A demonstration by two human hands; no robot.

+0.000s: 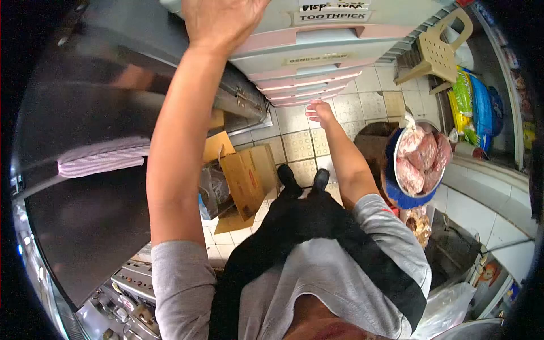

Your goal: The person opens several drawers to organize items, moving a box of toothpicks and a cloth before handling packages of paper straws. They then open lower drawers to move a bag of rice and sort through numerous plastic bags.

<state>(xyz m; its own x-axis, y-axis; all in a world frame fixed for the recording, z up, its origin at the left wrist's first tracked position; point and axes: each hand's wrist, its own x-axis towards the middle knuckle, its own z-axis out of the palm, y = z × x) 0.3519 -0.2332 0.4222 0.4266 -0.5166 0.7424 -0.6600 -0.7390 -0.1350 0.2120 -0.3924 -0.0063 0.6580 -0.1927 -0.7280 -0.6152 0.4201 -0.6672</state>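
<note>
My left hand (222, 21) reaches up to the top of a pale plastic drawer cabinet (260, 63). Its fingers run past the upper edge of the view, so I cannot see whether they hold anything. A label reading "TOOTHPICK" (331, 16) is on the drawer front just right of that hand. Lower down, my right hand (321, 112) hangs in front of the bottom drawers, over the tiled floor (297, 146). Its fingers are loosely bent and a little apart, with nothing in them.
An opened cardboard box (241, 181) lies left of my feet. To the right, a metal bowl (398, 177) holds wrapped meat. A beige plastic chair (436, 54) and colourful bags (479, 107) stand beyond it. A striped cloth (105, 158) hangs on the dark appliance at left.
</note>
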